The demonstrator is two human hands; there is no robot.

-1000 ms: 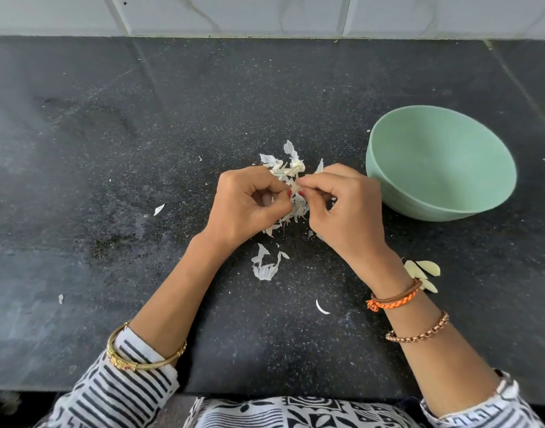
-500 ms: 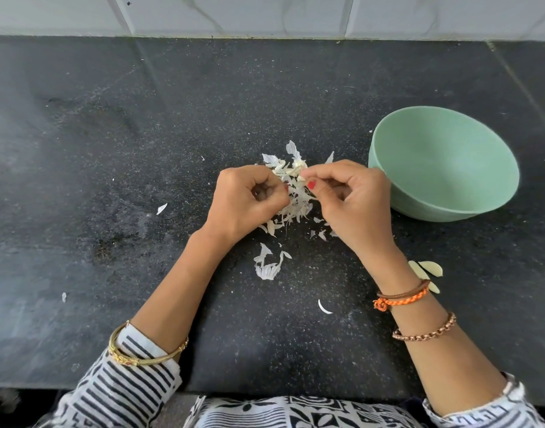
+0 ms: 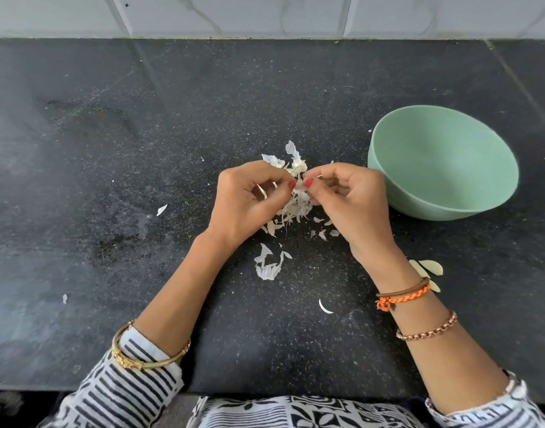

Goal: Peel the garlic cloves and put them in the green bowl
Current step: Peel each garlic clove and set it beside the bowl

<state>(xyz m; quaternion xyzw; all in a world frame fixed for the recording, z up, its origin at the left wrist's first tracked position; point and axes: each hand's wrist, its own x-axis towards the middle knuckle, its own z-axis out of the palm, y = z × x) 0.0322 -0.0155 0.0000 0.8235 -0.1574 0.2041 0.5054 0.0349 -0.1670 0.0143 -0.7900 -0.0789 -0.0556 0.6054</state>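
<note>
Between the two hands, right where the red-painted thumbnails nearly met, a small pale garlic clove [image 3: 299,186] was caught. The left hand [image 3: 251,200] had its fingers curled in and pinched one end of it with thumb and forefinger; the right hand [image 3: 348,200] was curled the same way and pinched the other end. Only a sliver of the clove showed, cream-white with a papery look (how much skin remained on it could not be told).

Directly below and behind the hands lay a loose heap of peels [image 3: 296,208], thin, white and curling, scattered on the dark speckled surface [image 3: 141,149]. A second clump of skin [image 3: 268,267] sat a little nearer the person, a curved sliver [image 3: 324,307] nearer still, and a stray flake [image 3: 161,210] lay off to the left.

Beside the right wrist, partly hidden by it, rested a few peeled cloves [image 3: 430,267], smooth, pale yellow and glossy, lying on the surface and not in the bowl. The green bowl [image 3: 444,162] stood just to the right of the right hand, upright, its visible inside bare.

The right wrist wore an orange thread band [image 3: 402,298] and a copper chain bracelet [image 3: 427,330]; the left wore gold bangles [image 3: 147,356] over a striped sleeve [image 3: 119,393]. White tiles [image 3: 265,13] backed the surface.
</note>
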